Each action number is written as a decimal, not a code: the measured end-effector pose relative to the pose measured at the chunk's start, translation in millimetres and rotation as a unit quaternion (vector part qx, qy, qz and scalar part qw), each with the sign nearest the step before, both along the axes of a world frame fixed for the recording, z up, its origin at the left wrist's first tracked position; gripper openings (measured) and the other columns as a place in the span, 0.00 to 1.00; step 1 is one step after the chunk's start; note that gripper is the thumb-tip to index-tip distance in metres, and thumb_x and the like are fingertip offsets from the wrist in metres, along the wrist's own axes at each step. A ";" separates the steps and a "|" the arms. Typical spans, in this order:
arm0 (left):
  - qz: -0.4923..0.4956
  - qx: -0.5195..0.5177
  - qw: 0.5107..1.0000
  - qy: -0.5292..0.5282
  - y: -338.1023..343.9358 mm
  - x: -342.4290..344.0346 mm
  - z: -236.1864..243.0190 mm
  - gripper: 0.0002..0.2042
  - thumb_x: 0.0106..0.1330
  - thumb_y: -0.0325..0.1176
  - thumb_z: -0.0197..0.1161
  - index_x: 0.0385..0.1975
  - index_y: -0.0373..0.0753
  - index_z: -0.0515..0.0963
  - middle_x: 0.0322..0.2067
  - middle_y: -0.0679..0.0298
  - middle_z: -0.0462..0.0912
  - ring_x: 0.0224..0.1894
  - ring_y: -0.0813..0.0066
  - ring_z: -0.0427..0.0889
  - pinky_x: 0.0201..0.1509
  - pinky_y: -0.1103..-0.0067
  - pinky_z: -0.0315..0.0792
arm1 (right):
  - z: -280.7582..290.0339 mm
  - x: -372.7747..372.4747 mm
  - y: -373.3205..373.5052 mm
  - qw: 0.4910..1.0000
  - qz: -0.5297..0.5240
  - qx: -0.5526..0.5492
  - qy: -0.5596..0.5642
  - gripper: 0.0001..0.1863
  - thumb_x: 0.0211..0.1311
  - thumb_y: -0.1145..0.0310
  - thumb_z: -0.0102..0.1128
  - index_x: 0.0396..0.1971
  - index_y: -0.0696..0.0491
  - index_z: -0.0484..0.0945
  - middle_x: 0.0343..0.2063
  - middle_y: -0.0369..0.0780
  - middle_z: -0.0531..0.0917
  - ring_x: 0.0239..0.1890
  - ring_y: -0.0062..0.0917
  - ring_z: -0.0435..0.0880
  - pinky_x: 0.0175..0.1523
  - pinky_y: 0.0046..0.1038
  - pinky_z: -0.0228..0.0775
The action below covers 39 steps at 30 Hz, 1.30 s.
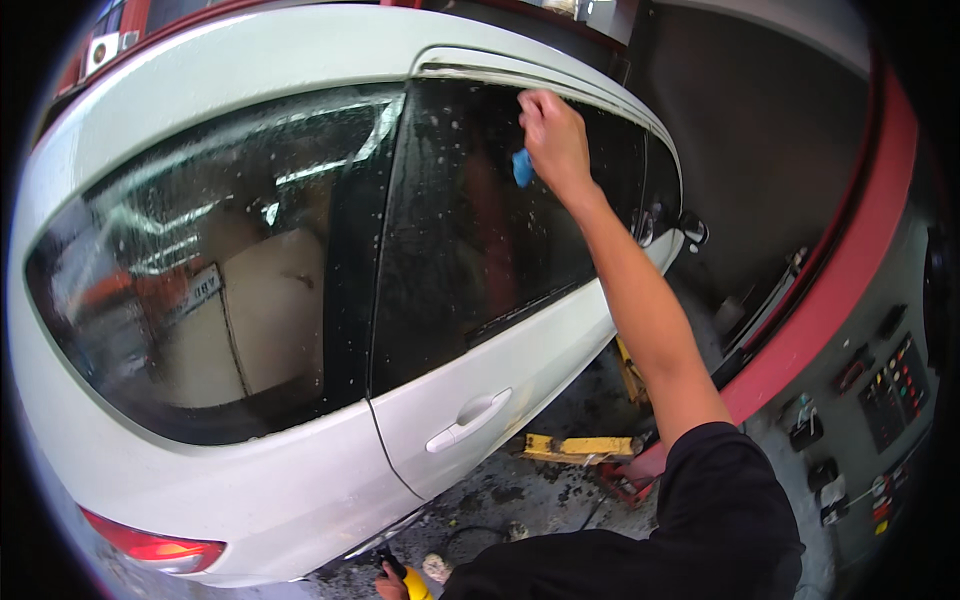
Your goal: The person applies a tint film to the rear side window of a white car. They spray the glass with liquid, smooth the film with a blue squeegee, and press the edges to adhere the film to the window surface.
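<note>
My right arm (pixel 650 320) reaches up across the rear door of a white car (pixel 300 45). Near the top of that door's dark window (pixel 450 210), my right hand (pixel 556 140) is closed, and a bit of blue cloth (pixel 522 168) hangs out below the fingers. Whether the cloth touches the glass I cannot tell. Low in the picture, my left hand (pixel 390 584) is closed on a yellow and black handheld tool (pixel 416 584), mostly cut off by the lower edge. Water drops and wet streaks dot the rear side window (pixel 180 280).
The white door handle (pixel 468 420) and red tail light (pixel 150 545) face me. A yellow metal lift arm (pixel 580 448) lies low beside the car. A red post (pixel 800 350) rises on the right, with tools on a grey surface (pixel 850 400) beyond. A dark hose (pixel 475 533) runs along the stained floor.
</note>
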<state>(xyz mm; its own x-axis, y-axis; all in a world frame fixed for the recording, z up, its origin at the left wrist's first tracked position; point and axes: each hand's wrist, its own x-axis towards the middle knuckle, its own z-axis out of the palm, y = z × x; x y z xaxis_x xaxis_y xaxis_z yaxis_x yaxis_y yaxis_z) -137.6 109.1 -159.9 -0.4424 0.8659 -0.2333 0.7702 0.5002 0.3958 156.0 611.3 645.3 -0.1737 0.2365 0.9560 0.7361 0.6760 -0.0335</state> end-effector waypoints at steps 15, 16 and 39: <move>0.098 0.053 0.984 0.141 49.9 -81.6 203.4 0.16 0.75 0.42 0.55 0.55 0.42 0.81 0.28 0.43 0.83 0.29 0.52 0.82 0.32 0.57 0.74 | -439.8 339.7 -41.8 0.407 0.259 -0.401 0.778 0.16 0.69 0.67 0.65 0.49 0.57 0.71 0.49 0.46 0.78 0.47 0.37 0.82 0.51 0.40 0.83; 0.111 0.065 0.979 0.157 40.6 -74.0 215.7 0.16 0.75 0.42 0.55 0.54 0.41 0.81 0.28 0.43 0.83 0.29 0.52 0.82 0.32 0.58 0.74 | -447.3 334.5 -50.4 0.385 0.269 -0.414 0.780 0.15 0.69 0.68 0.65 0.49 0.58 0.73 0.48 0.45 0.79 0.48 0.36 0.82 0.53 0.40 0.83; 0.129 0.679 0.722 0.039 168.8 150.0 834.5 0.14 0.74 0.36 0.62 0.46 0.32 0.87 0.28 0.70 0.81 0.24 0.90 0.68 0.26 0.86 0.58 | -116.9 231.8 28.1 0.735 0.493 -0.358 0.299 0.30 0.61 0.76 0.73 0.64 0.59 0.76 0.45 0.40 0.85 0.41 0.22 0.84 0.47 0.23 0.78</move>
<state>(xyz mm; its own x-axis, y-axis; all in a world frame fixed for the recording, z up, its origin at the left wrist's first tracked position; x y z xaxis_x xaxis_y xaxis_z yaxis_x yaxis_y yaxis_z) 12.5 277.8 674.6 -0.5954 0.1597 0.7874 0.7676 -0.1765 0.6162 387.8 639.4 528.4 -0.1980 0.7565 0.6233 -0.3896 0.5228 -0.7582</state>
